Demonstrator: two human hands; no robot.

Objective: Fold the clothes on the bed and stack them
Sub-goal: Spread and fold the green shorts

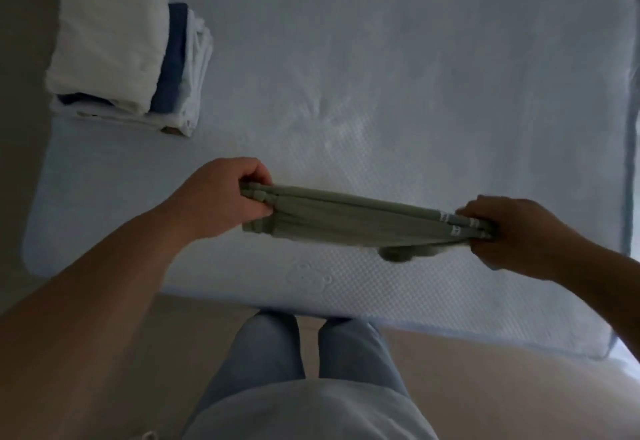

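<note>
Above the near edge of the bed (pixel 381 76), the left hand (pixel 221 197) pinches one end of a green garment (pixel 346 223), fingers curled over the bunched layers and thumb beneath. The right hand (pixel 512 231) grips the other end the same way, beside small white tags on the hem. Between them the garment hangs stretched and edge-on, already doubled into several layers, with a small loose corner drooping below near the right hand. It does not appear to touch the mattress.

Well apart, at the bed's far left corner, stands the stack of folded clothes (pixel 121 55): a thick white piece on top, a blue one and more white layers beneath. No other loose clothing shows on the bed, so this looks like one of the last pieces.

The step in hand is probably a final fold or the carry to the stack. To do it well, both hands should keep even tension so the layers stay aligned, and the hanging corner should be tucked in before the garment is set down. It should then be laid flat on the bed or squarely on the stack, edges matched to those below, and released only once the piece is fully supported, so the tall pile does not lean.
</note>
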